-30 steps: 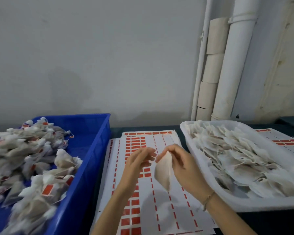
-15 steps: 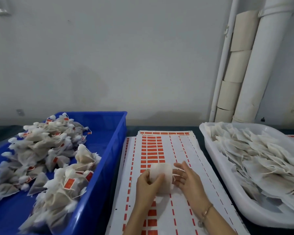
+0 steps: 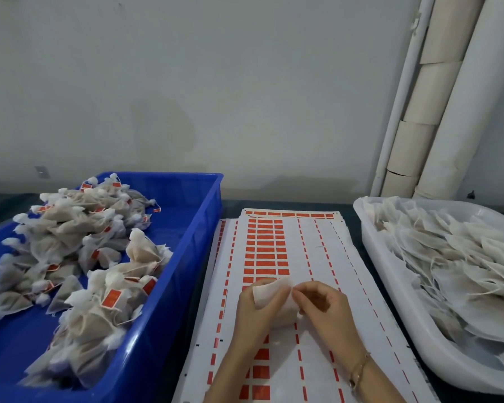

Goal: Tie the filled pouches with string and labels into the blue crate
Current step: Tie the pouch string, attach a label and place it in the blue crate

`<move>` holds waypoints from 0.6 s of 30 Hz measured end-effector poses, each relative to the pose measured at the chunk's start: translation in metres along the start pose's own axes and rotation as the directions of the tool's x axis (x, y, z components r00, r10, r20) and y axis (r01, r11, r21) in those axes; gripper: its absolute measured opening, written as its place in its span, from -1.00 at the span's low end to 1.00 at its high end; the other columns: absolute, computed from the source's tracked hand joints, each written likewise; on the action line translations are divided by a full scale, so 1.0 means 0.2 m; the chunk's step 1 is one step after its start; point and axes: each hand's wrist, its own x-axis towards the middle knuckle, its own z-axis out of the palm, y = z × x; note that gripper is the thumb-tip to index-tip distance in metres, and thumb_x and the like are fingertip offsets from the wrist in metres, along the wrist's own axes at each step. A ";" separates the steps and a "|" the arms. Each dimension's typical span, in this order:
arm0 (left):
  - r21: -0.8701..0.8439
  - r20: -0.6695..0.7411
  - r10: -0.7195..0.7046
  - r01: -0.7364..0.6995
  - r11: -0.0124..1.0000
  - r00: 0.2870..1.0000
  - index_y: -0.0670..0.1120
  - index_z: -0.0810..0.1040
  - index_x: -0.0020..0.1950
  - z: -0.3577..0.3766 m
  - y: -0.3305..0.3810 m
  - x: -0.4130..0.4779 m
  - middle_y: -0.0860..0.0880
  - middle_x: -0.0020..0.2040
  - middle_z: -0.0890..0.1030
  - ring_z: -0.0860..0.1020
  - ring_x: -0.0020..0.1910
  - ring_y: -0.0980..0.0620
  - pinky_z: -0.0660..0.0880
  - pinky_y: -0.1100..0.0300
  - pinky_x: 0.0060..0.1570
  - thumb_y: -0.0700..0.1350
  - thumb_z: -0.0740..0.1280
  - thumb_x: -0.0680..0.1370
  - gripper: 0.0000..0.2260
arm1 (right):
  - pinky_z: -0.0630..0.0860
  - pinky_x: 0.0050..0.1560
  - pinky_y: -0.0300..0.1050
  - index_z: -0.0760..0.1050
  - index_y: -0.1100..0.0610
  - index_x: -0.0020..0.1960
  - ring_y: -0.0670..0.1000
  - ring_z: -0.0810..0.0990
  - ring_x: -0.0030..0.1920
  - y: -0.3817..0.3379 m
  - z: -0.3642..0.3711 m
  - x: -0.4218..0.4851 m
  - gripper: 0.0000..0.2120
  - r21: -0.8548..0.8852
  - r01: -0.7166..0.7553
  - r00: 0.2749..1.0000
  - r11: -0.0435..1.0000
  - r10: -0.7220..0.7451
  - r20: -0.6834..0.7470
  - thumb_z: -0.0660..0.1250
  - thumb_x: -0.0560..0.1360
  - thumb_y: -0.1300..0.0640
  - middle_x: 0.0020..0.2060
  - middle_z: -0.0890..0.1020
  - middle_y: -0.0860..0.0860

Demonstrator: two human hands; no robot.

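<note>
A white filled pouch (image 3: 275, 298) rests low over the sheet of red labels (image 3: 266, 251). My left hand (image 3: 256, 314) grips the pouch from the left, thumb over its top flap. My right hand (image 3: 322, 305) pinches the pouch's upper right edge with curled fingers. To the left stands the blue crate (image 3: 184, 274), holding several tied pouches (image 3: 79, 251) with red labels. No string is plainly visible at the held pouch.
A white tray (image 3: 390, 292) heaped with untied pouches (image 3: 454, 257) sits on the right. White pipes (image 3: 454, 112) and stacked cardboard cores run up the wall at back right. The dark table edge shows behind the label sheets.
The pouch came down from mid-air onto the label sheets. My left hand now wraps it from the left and my right hand pinches its top edge.
</note>
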 end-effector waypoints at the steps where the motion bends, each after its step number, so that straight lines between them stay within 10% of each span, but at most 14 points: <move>1: -0.035 0.029 -0.020 0.021 0.999 0.999 0.12 0.68 -0.05 0.02 0.02 -0.02 0.15 -0.12 0.67 0.64 -0.13 0.15 0.57 0.24 -0.07 0.14 0.62 0.14 -0.58 | 0.58 -0.13 -0.32 0.62 -0.03 -0.08 -0.11 0.64 -0.15 -0.01 0.00 0.00 -0.90 -0.014 0.011 1.000 1.000 -0.011 -0.009 0.41 0.46 0.16 -0.21 0.67 -0.16; 5: -0.139 0.149 0.012 0.009 0.990 0.989 0.07 0.63 0.11 0.07 0.06 -0.03 0.12 0.02 0.65 0.62 -0.01 0.12 0.54 0.22 0.03 0.09 0.55 0.30 -0.59 | 0.59 -0.18 -0.29 0.60 -0.04 0.00 -0.07 0.64 -0.14 -0.04 0.00 -0.01 -0.82 0.072 0.051 0.998 0.996 -0.050 -0.024 0.37 0.41 -0.01 -0.19 0.68 -0.15; 9: -0.074 -0.079 0.219 -0.225 0.972 0.973 0.04 0.51 0.28 0.04 0.01 -0.07 0.13 0.19 0.58 0.55 0.16 0.15 0.45 0.24 0.19 0.03 0.40 0.47 -0.61 | 0.58 -0.21 -0.32 0.60 -0.11 -0.05 -0.15 0.62 -0.14 -0.05 0.00 -0.03 -0.80 -0.019 0.124 0.992 0.992 -0.124 -0.014 0.48 0.33 -0.01 -0.20 0.66 -0.25; 18: -0.188 -0.156 0.031 -0.060 0.980 0.987 -0.05 0.61 0.15 0.03 -0.02 -0.10 -0.01 0.04 0.65 0.64 -0.01 0.02 0.56 0.13 0.02 -0.03 0.54 0.35 -0.60 | 0.56 -0.19 -0.37 0.57 -0.14 -0.11 -0.17 0.62 -0.17 -0.02 -0.03 -0.02 -0.83 -0.105 0.133 0.980 0.986 -0.147 -0.136 0.41 0.45 0.14 -0.22 0.64 -0.28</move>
